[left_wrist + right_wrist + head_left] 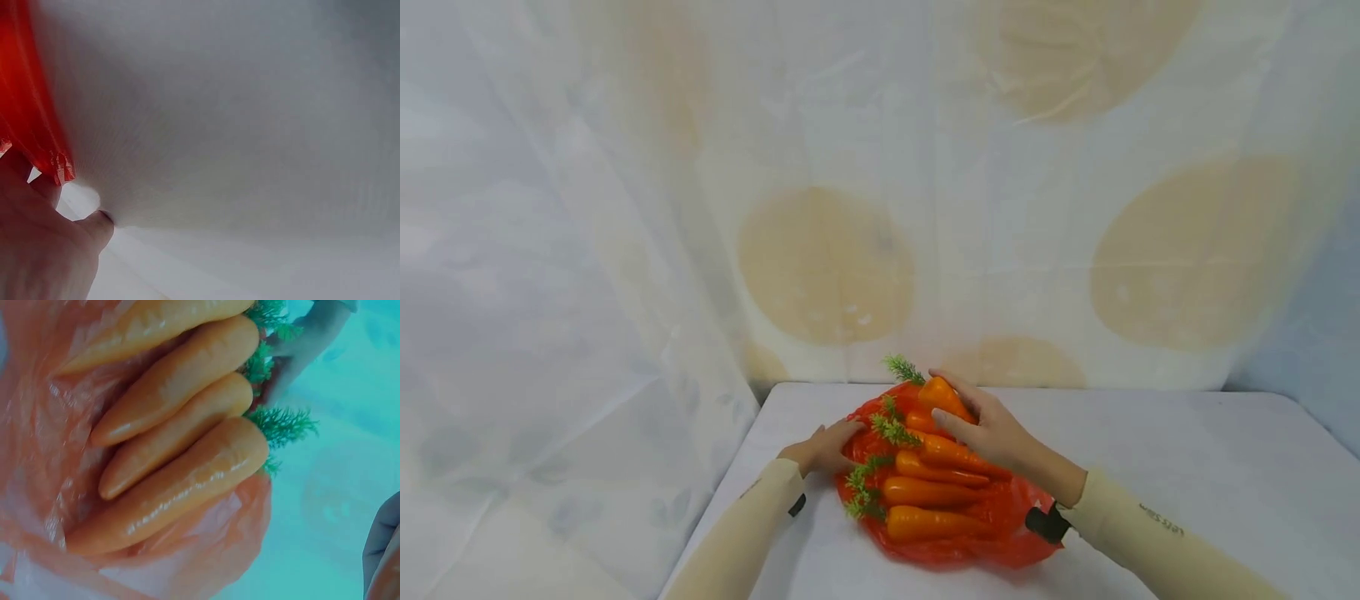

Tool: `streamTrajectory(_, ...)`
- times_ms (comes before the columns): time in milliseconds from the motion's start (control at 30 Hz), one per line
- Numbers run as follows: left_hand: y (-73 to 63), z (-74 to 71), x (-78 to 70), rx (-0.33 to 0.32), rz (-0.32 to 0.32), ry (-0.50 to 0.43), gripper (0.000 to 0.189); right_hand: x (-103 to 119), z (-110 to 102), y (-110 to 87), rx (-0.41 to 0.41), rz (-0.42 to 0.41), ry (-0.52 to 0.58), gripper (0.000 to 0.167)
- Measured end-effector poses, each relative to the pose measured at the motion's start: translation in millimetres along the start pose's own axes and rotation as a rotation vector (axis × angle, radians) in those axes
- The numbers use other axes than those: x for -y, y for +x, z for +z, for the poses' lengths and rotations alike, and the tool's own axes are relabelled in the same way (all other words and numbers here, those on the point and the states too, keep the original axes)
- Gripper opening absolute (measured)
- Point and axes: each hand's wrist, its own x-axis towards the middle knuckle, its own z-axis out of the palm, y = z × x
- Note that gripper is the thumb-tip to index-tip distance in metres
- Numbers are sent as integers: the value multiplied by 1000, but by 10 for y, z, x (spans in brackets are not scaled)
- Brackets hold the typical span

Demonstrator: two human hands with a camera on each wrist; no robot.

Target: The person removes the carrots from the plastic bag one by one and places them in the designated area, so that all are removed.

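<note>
A red plastic bag (940,554) lies spread on the table under several orange carrots with green leafy tops. Four of them show as a row, among them the front carrot (928,524); the right wrist view shows smooth, glossy carrots (181,481) side by side on the bag. My right hand (996,429) grips a carrot (942,397) at the far end of the row, thumb on the near side and fingers over the far side. At the bag's left edge, my left hand (826,448) touches the red plastic, its thumb (97,228) held apart.
The white tabletop (1187,467) extends to the right of the bag. Behind it hangs a pale curtain (1000,250) with large tan circles, and more pale sheeting (550,333) hangs at the left. Dark straps (1047,523) circle the wrists.
</note>
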Motion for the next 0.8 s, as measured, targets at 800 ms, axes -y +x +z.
streamTrajectory(800, 15, -14, -34, 12, 0, -18, 70, -115, -573, 207, -165, 66, -145, 70)
